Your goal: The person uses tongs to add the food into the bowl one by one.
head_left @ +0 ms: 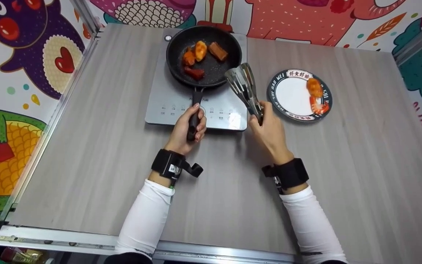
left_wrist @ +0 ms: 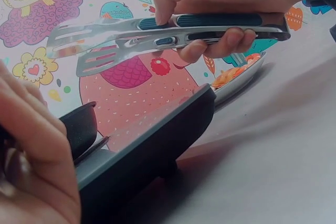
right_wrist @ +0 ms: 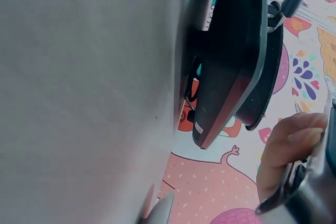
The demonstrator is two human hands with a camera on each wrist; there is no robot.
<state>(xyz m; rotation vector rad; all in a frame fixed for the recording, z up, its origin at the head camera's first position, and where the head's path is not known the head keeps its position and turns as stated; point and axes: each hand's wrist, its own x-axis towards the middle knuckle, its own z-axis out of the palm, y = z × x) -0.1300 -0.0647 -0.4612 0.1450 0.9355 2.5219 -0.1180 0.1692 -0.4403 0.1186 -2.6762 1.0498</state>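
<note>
My left hand (head_left: 186, 129) grips the black handle of a frying pan (head_left: 214, 75), which sits on a silver induction cooktop (head_left: 159, 106). Inside the pan lie several food pieces: a yellow-orange one (head_left: 200, 50), an orange one (head_left: 188, 58), a dark red one (head_left: 195, 73) and a brown block (head_left: 218, 51). Metal tongs (left_wrist: 121, 38) with slotted ends are held in my right hand (head_left: 270, 134). Their slotted ends stand a little apart, next to the pan's right rim, with nothing between them. The left wrist view shows my right fingers (left_wrist: 199, 51) wrapped round the tongs' dark-gripped handles.
Right of the cooktop stands a round plate (head_left: 293, 97) with a dark lettered rim; an orange-brown piece (head_left: 314, 88) and a red-and-white shrimp (head_left: 318, 106) lie on its right side. Colourful cartoon panels (head_left: 291, 22) wall the grey table (head_left: 233, 205) at the back and sides.
</note>
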